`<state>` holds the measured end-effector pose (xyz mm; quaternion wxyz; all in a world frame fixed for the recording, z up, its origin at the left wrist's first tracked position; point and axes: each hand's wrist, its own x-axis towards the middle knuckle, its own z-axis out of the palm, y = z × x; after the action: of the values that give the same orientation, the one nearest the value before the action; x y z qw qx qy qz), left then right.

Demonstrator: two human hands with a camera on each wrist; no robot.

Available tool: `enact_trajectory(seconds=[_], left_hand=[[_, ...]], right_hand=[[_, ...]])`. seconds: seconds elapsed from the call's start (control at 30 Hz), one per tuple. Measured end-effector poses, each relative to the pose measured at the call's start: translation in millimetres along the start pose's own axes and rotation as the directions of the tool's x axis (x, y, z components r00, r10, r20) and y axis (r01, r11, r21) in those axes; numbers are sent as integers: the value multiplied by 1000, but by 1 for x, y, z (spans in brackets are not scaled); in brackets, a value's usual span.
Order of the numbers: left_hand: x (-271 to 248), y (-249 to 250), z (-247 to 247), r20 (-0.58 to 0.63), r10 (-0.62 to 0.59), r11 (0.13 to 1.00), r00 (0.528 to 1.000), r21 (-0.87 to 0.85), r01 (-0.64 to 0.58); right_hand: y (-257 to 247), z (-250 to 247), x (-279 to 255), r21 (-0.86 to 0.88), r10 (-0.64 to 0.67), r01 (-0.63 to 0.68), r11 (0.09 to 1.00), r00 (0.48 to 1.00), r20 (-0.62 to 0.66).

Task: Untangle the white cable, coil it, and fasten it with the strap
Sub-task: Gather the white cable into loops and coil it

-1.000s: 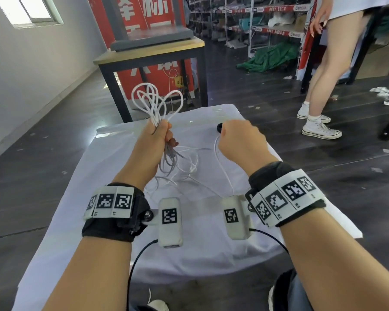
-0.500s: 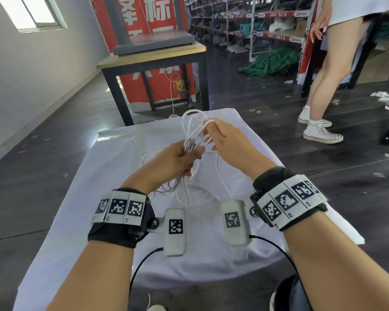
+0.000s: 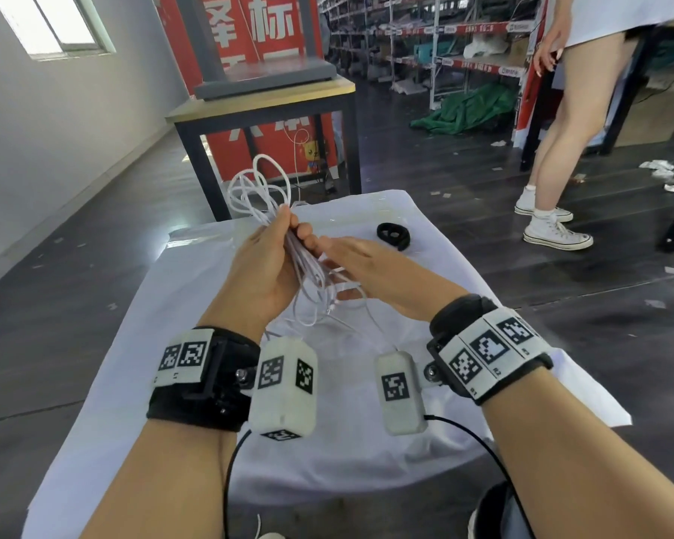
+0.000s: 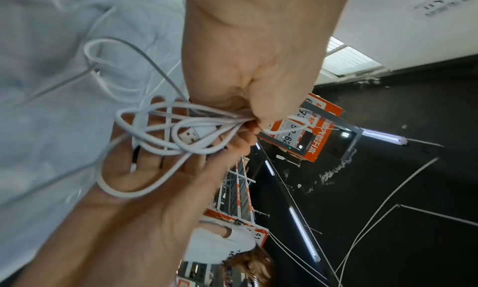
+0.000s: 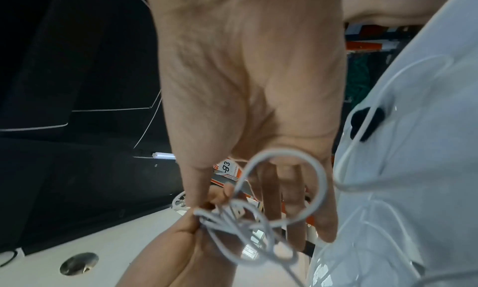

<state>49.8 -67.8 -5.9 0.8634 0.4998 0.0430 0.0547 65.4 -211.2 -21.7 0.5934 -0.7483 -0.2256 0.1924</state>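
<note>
Left hand (image 3: 263,266) gripping white cable (image 3: 257,192) bundle, loops pointing up-away, right hand (image 3: 360,262) flat-fingered beside it

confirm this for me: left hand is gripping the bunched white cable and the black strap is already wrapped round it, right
Not quite. The left hand does grip the bunched white cable, but the black strap is not wrapped round it; the head view shows it lying loose on the white cloth.

The right hand (image 5: 248,99) reaches out with its fingers (image 5: 269,191) fairly straight behind the loops of the white cable (image 5: 258,219). At the thumb tip, the left hand (image 5: 181,250) pinches the gathered strands. Out past the little finger, on the white cloth (image 5: 426,168), lies the black strap (image 5: 372,123), crossed by a cable strand.
</note>
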Motion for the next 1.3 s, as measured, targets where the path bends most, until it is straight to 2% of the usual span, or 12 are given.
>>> enact_trajectory(seconds=[0.1,0.3,0.4,0.57,0.67,0.8,1.0,1.17,1.3], left_hand=[[1,-3,3,-5,-10,988,1000,-157,9],[0,1,6,-37,-16,969,999,-246,6],[-2,6,4,-4,-24,986,1000,-165,23],[-10,8,5,54,-7,996,999,86,3],[-11,5,8,82,23,978,996,207,-39],[-13,6,6,82,37,907,996,416,-68],[-17,2,10,177,-51,893,983,450,-34],[-16,0,9,183,-42,876,982,480,-51],[-13,-2,6,188,-54,888,981,458,-39]], right_hand=[[-2,6,-3,-3,-11,11,1000,999,30],[-5,9,-7,62,-84,81,995,995,48],[-3,8,-5,54,-55,51,997,996,74],[-3,8,-5,39,12,-17,999,993,113],[-2,7,-4,58,44,-50,997,994,101],[-2,3,-4,125,50,-65,990,992,119],[1,6,-3,96,41,-51,994,993,107],[-3,8,-4,267,55,-95,959,987,151],[-2,10,-2,216,-21,-14,976,987,161]])
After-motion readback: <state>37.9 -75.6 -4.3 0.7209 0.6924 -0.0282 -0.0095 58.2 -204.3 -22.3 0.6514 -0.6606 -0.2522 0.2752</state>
